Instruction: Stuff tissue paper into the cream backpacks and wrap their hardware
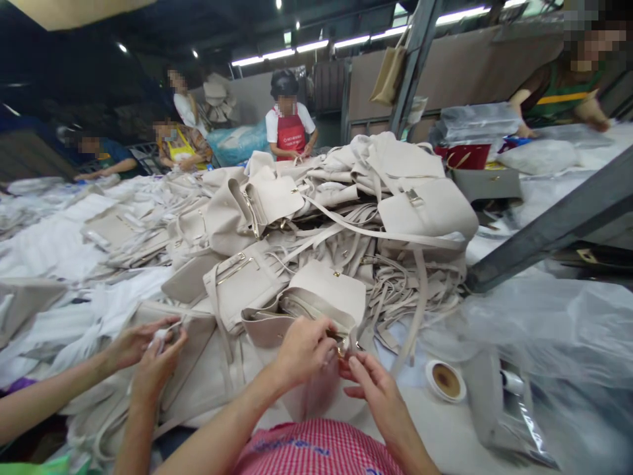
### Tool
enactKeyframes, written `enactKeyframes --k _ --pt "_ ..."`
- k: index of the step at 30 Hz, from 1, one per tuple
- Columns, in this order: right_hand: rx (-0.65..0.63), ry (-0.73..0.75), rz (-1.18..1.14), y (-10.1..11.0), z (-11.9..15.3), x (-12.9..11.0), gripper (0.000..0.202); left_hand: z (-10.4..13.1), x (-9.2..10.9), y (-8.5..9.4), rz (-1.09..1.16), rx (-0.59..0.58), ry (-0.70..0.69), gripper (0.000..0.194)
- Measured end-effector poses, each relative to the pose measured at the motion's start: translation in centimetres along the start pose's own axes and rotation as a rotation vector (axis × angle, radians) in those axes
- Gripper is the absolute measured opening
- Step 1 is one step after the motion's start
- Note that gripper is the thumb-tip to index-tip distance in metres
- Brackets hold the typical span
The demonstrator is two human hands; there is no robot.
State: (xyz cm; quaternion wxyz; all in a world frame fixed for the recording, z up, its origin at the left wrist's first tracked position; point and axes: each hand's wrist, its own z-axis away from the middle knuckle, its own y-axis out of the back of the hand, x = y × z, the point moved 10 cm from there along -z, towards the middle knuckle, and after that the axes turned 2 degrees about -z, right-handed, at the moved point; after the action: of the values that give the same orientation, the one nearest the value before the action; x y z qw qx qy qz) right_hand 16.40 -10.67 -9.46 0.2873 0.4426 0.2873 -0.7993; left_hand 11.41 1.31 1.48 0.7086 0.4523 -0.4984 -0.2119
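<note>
A light beige bag (329, 290) with its flap folded back lies open in front of me. My left hand (307, 349) has its fingers closed at the bag's right side, by a small gold clasp (341, 348). On the other side of the clasp, my right hand (368, 379) pinches at the end of a strap or tab. The fingertips hide just what each hand grips. Another beige bag (244, 284) with a gold zip lies just behind, to the left.
Beige bags and straps (405, 297) form a tall heap ahead. At the left, a co-worker's hands (161, 346) hold something white. A tape roll (446, 381) and plastic sheeting (554, 330) lie right, below a slanted metal beam (554, 221). Several people work behind.
</note>
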Motion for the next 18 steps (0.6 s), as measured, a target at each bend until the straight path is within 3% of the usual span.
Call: enactKeyframes --k 5,8,14,18 --pt "-0.136 -0.015 -0.105 -2.7 0.2 -0.1 0.041 1.3 0.7 0.0 -0.029 0.004 -0.102 0.018" --pt "-0.206 -0.088 -0.152 -3.2 1.0 -0.3 0.039 1.7 0.5 0.2 0.049 0.020 -0.142 0.026" --pt "-0.190 -0.156 -0.129 -2.7 1.8 -0.9 0.038 2.4 1.5 -0.4 0.134 0.007 -0.261 0.033" --pt "-0.097 -0.015 -0.007 -1.5 1.5 -2.0 0.037 2.5 2.5 -0.4 0.084 -0.020 -0.310 0.035"
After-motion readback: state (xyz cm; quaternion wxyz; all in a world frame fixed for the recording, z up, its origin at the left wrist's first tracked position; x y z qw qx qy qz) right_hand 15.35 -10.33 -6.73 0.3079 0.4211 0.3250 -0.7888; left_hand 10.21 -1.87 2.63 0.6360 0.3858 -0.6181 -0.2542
